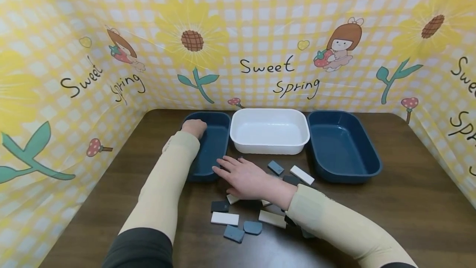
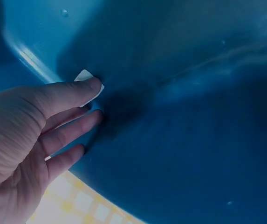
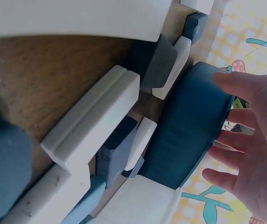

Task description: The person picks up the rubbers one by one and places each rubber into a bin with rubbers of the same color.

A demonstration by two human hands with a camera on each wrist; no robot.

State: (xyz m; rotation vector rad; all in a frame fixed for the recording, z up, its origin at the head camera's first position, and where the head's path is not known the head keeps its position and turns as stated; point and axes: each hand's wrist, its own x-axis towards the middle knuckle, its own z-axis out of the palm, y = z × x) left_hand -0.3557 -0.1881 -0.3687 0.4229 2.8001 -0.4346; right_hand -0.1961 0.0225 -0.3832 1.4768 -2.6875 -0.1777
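In the head view my left hand (image 1: 194, 127) reaches into the far left corner of the left dark-blue tray (image 1: 209, 158). The left wrist view shows its thumb and a finger pinching a small white piece (image 2: 83, 76) against the tray's inside. Most of that piece is hidden by the thumb. My right hand (image 1: 243, 178), palm down with fingers spread, is over a scatter of small flat blocks and holds nothing. Around it lie a white block (image 1: 224, 218), a beige block (image 1: 272, 218), a black block (image 1: 220, 206) and a grey-blue block (image 1: 253, 227).
A white tray (image 1: 270, 148) stands between the left tray and another dark-blue tray (image 1: 347, 173) on the right. All are at the back of the brown wooden table (image 1: 405, 202). A yellow checked cloth (image 1: 260, 24) hangs behind and along the sides.
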